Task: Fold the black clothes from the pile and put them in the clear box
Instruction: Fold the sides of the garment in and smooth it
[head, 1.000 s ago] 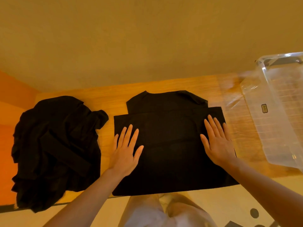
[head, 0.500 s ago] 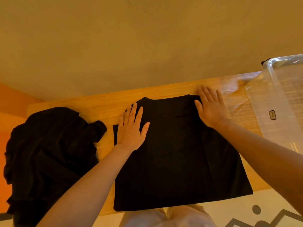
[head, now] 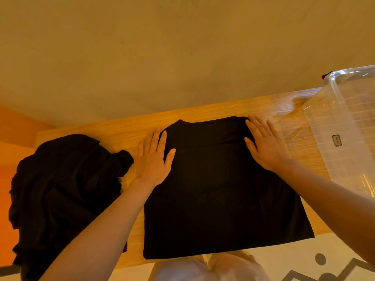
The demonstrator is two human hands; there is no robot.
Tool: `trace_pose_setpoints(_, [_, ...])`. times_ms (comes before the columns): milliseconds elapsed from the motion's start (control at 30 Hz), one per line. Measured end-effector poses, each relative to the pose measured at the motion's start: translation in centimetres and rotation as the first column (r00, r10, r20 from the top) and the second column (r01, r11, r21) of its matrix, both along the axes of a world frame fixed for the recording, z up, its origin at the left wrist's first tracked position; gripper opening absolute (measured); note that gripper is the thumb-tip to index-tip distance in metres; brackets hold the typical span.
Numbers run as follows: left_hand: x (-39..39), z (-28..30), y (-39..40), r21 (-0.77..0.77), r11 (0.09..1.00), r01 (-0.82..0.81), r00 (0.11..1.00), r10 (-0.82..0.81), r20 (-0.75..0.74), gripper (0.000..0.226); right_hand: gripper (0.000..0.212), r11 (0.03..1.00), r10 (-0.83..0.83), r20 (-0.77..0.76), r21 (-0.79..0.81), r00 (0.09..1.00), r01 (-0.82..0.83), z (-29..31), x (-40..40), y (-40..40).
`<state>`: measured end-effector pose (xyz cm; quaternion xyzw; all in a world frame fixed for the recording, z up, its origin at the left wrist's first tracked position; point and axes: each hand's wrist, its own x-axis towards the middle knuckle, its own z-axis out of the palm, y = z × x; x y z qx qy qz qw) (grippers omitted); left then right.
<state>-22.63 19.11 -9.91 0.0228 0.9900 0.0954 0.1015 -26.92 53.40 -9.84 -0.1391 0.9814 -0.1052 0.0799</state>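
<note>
Left hand (head: 153, 159) flat, fingers straight on black shirt (head: 219, 195); right hand (head: 263, 146) likewise.

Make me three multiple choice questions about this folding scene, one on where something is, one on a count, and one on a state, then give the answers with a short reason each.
1. Where is the pile of black clothes relative to the spread black garment?
A. On the person's left
B. On the person's right
C. Inside the clear box

2. How many hands touch the spread garment?
A. None
B. One
C. Two

3. What state is the clear box in?
A. Shut with a lid
C. Open, with no folded clothes visible inside
B. Full of folded clothes

Answers: 1 A, the pile lies at the table's left end. 2 C, the left hand and right hand both press flat on its upper corners. 3 C, the rim is open and only clear plastic shows in the part in view.
</note>
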Motion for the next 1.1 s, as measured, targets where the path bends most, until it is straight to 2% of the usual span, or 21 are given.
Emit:
trace_pose_setpoints(100, [1.4, 0.6, -1.9, 0.005, 1.000, -0.003, 0.998, 0.003, -0.058, 0.054, 0.057, 0.998, -0.060, -0.005, -0.012, 0.998, 0.060, 0.8, 0.8, 3.0])
trace_pose_setpoints(267, [3.3, 1.1, -4.2, -0.072, 0.997, 0.006, 0.990, -0.016, -0.141, 0.033, 0.032, 0.992, -0.115, -0.013, 0.042, 0.993, 0.115, 2.0, 2.0, 6.6])
trace_pose_setpoints(367, [3.5, 1.4, -4.3, -0.033, 0.998, -0.059, 0.985, 0.053, -0.164, 0.022, 0.020, 0.976, -0.213, 0.034, -0.036, 0.976, 0.214, 2.3, 1.7, 7.0])
trace_pose_setpoints(467, [2.7, 2.0, -3.6, 0.076, 0.987, -0.141, 0.983, 0.149, -0.103, 0.013, 0.011, 0.910, -0.334, 0.182, -0.192, 0.925, 0.366, 3.0, 0.7, 6.2])
trace_pose_setpoints(567, [1.9, 2.5, -3.1, 0.141, 0.962, -0.235, 0.971, 0.239, -0.013, 0.015, 0.018, 0.849, -0.384, 0.339, -0.237, 0.859, 0.473, 3.1, 0.0, 5.2])
trace_pose_setpoints(667, [1.6, 3.3, -3.2, 0.117, 0.943, -0.312, 0.950, 0.309, 0.046, 0.023, 0.036, 0.806, -0.413, 0.414, -0.248, 0.811, 0.537, 3.1, -0.3, 4.7])
trace_pose_setpoints(800, [1.8, 4.3, -3.4, 0.015, 0.953, -0.301, 0.951, 0.300, 0.073, 0.014, 0.026, 0.789, -0.454, 0.390, -0.243, 0.801, 0.565, 3.4, -0.2, 4.9])
trace_pose_setpoints(900, [2.1, 4.8, -3.8, 0.070, 0.937, -0.342, 0.940, 0.339, 0.050, 0.024, 0.021, 0.726, -0.474, 0.402, -0.325, 0.783, 0.606, 3.8, 0.4, 5.3])
trace_pose_setpoints(1000, [2.2, 5.0, -4.2, 0.150, 0.923, -0.355, 0.934, 0.358, 0.010, 0.024, 0.022, 0.637, -0.509, 0.426, -0.398, 0.748, 0.660, 4.1, 0.8, 5.6])
trace_pose_setpoints(1100, [2.3, 5.0, -4.6, 0.200, 0.902, -0.382, 0.922, 0.386, 0.023, 0.024, 0.028, 0.617, -0.524, 0.441, -0.392, 0.728, 0.682, 4.4, 1.3, 5.9])
